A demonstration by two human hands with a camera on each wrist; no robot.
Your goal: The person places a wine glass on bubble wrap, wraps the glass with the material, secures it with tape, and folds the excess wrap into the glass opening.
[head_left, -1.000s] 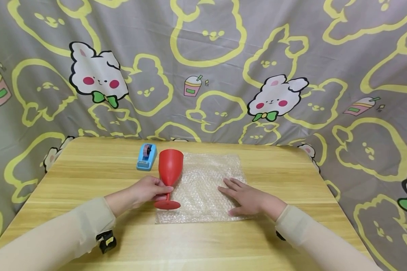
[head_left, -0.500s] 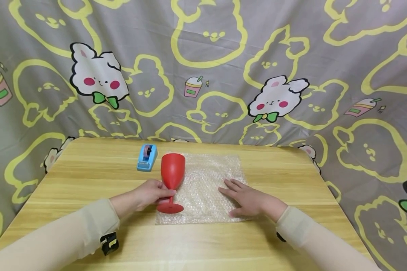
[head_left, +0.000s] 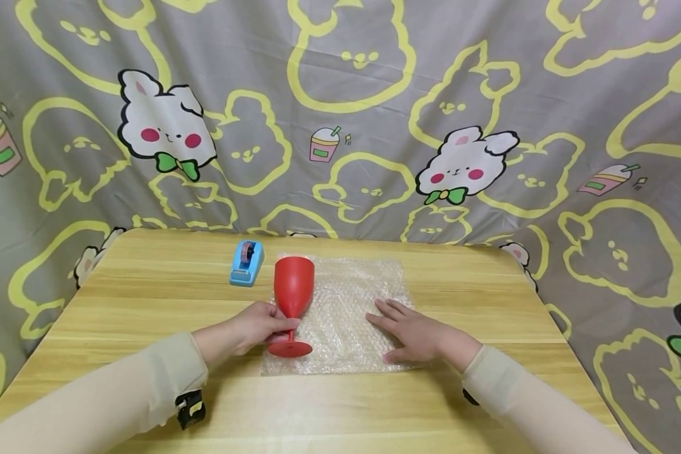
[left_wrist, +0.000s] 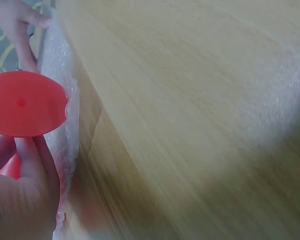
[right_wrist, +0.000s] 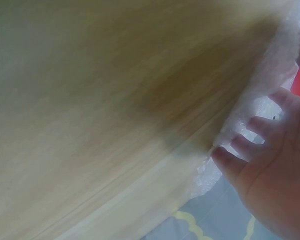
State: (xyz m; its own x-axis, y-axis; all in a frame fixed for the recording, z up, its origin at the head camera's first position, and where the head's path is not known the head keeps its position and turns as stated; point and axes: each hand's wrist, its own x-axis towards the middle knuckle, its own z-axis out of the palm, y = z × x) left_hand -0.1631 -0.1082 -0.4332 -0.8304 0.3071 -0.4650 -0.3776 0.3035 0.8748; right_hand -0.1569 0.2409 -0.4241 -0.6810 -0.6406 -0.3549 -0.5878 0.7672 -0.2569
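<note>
A red goblet (head_left: 294,284) lies over the left part of a bubble wrap sheet (head_left: 340,315), its bowl toward the back and its round foot facing the front. My left hand (head_left: 263,326) pinches its stem, thumb on top. In the left wrist view the goblet's foot (left_wrist: 27,104) hides part of the fingers of the left hand (left_wrist: 27,185). Flat on the right side of the bubble wrap rests my right hand (head_left: 411,334), fingers spread. The right wrist view shows the right hand (right_wrist: 275,155) with its fingertips against the sheet.
A blue tape dispenser (head_left: 246,263) with a roll in it stands at the back left, just behind the goblet. The wooden table (head_left: 465,277) meets a grey patterned curtain (head_left: 369,132) along its back and sides.
My left hand has brought the goblet a little to the right and toward the front, further over the bubble wrap. The right hand has stayed in place.
</note>
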